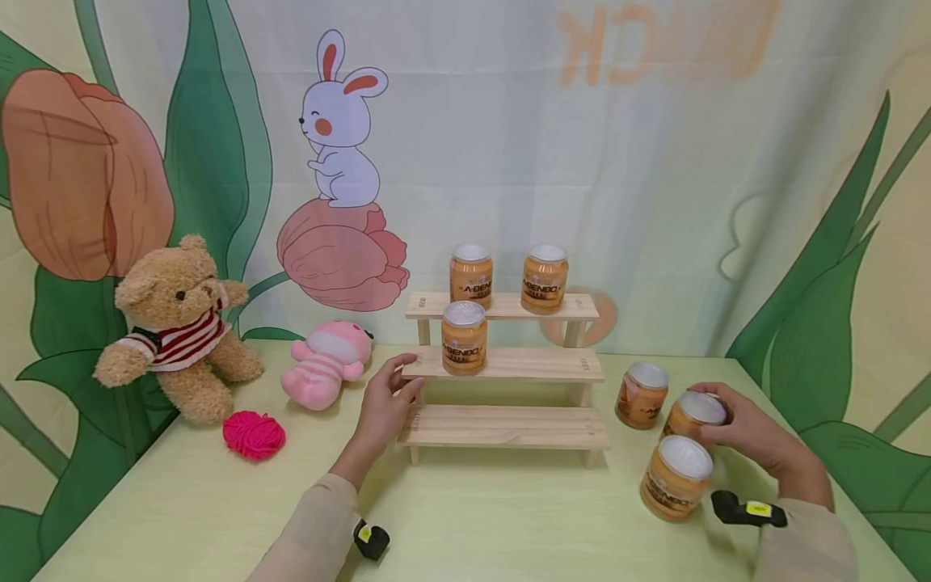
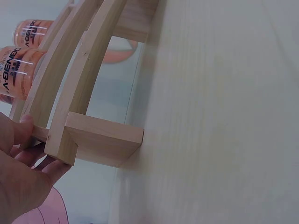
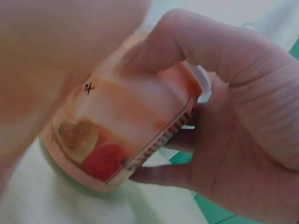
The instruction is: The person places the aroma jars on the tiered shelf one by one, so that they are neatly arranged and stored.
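Observation:
A three-step wooden display stand (image 1: 502, 422) stands mid-table. My left hand (image 1: 387, 398) holds its left end, the thumb and fingers curled about the ends of the boards in the left wrist view. Two orange jars with silvery lids, one at the left (image 1: 471, 279) and one at the right (image 1: 545, 280), sit on the top step. Another jar (image 1: 464, 339) is on the middle step, at its left. At the table's right, my right hand (image 1: 749, 428) grips an orange jar (image 3: 135, 112) round its side. Close by it stand a jar behind (image 1: 642, 396) and one in front (image 1: 676, 478).
A teddy bear (image 1: 191, 327) in a striped jumper sits at the left, beside a pink plush toy (image 1: 325, 365) and a ball of magenta yarn (image 1: 254, 436). Behind the table hangs a printed cloth (image 1: 494, 145) with a rabbit and tulips.

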Demonstrator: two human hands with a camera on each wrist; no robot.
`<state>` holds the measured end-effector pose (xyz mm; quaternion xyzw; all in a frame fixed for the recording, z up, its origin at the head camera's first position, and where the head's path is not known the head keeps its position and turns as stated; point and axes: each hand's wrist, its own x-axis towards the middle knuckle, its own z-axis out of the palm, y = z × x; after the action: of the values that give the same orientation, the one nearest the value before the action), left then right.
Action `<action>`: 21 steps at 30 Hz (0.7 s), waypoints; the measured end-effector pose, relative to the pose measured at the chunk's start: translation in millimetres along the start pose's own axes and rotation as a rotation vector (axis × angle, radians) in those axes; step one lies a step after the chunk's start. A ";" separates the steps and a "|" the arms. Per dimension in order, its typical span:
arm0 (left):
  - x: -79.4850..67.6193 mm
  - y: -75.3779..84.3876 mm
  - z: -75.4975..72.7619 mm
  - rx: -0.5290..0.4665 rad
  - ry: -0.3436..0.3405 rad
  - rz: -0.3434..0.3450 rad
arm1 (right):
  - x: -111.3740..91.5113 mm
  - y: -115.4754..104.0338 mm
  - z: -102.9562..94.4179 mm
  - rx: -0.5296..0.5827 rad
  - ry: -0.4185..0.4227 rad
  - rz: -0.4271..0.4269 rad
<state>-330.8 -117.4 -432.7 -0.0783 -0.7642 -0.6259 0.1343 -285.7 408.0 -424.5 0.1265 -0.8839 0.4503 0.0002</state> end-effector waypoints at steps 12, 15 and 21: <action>-0.7 2.4 -0.7 -0.026 -0.001 -0.005 | 1.2 -2.1 1.9 -0.032 0.062 0.050; 0.1 1.3 -0.5 -0.026 -0.001 -0.004 | 1.7 1.3 1.3 -0.016 0.058 0.068; 1.4 0.5 -0.4 -0.021 -0.002 -0.012 | 0.1 6.3 3.2 0.050 0.063 0.104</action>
<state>-332.0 -117.7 -431.7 -0.0756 -0.7580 -0.6348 0.1290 -286.9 408.9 -431.4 0.0660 -0.8774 0.4752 0.0014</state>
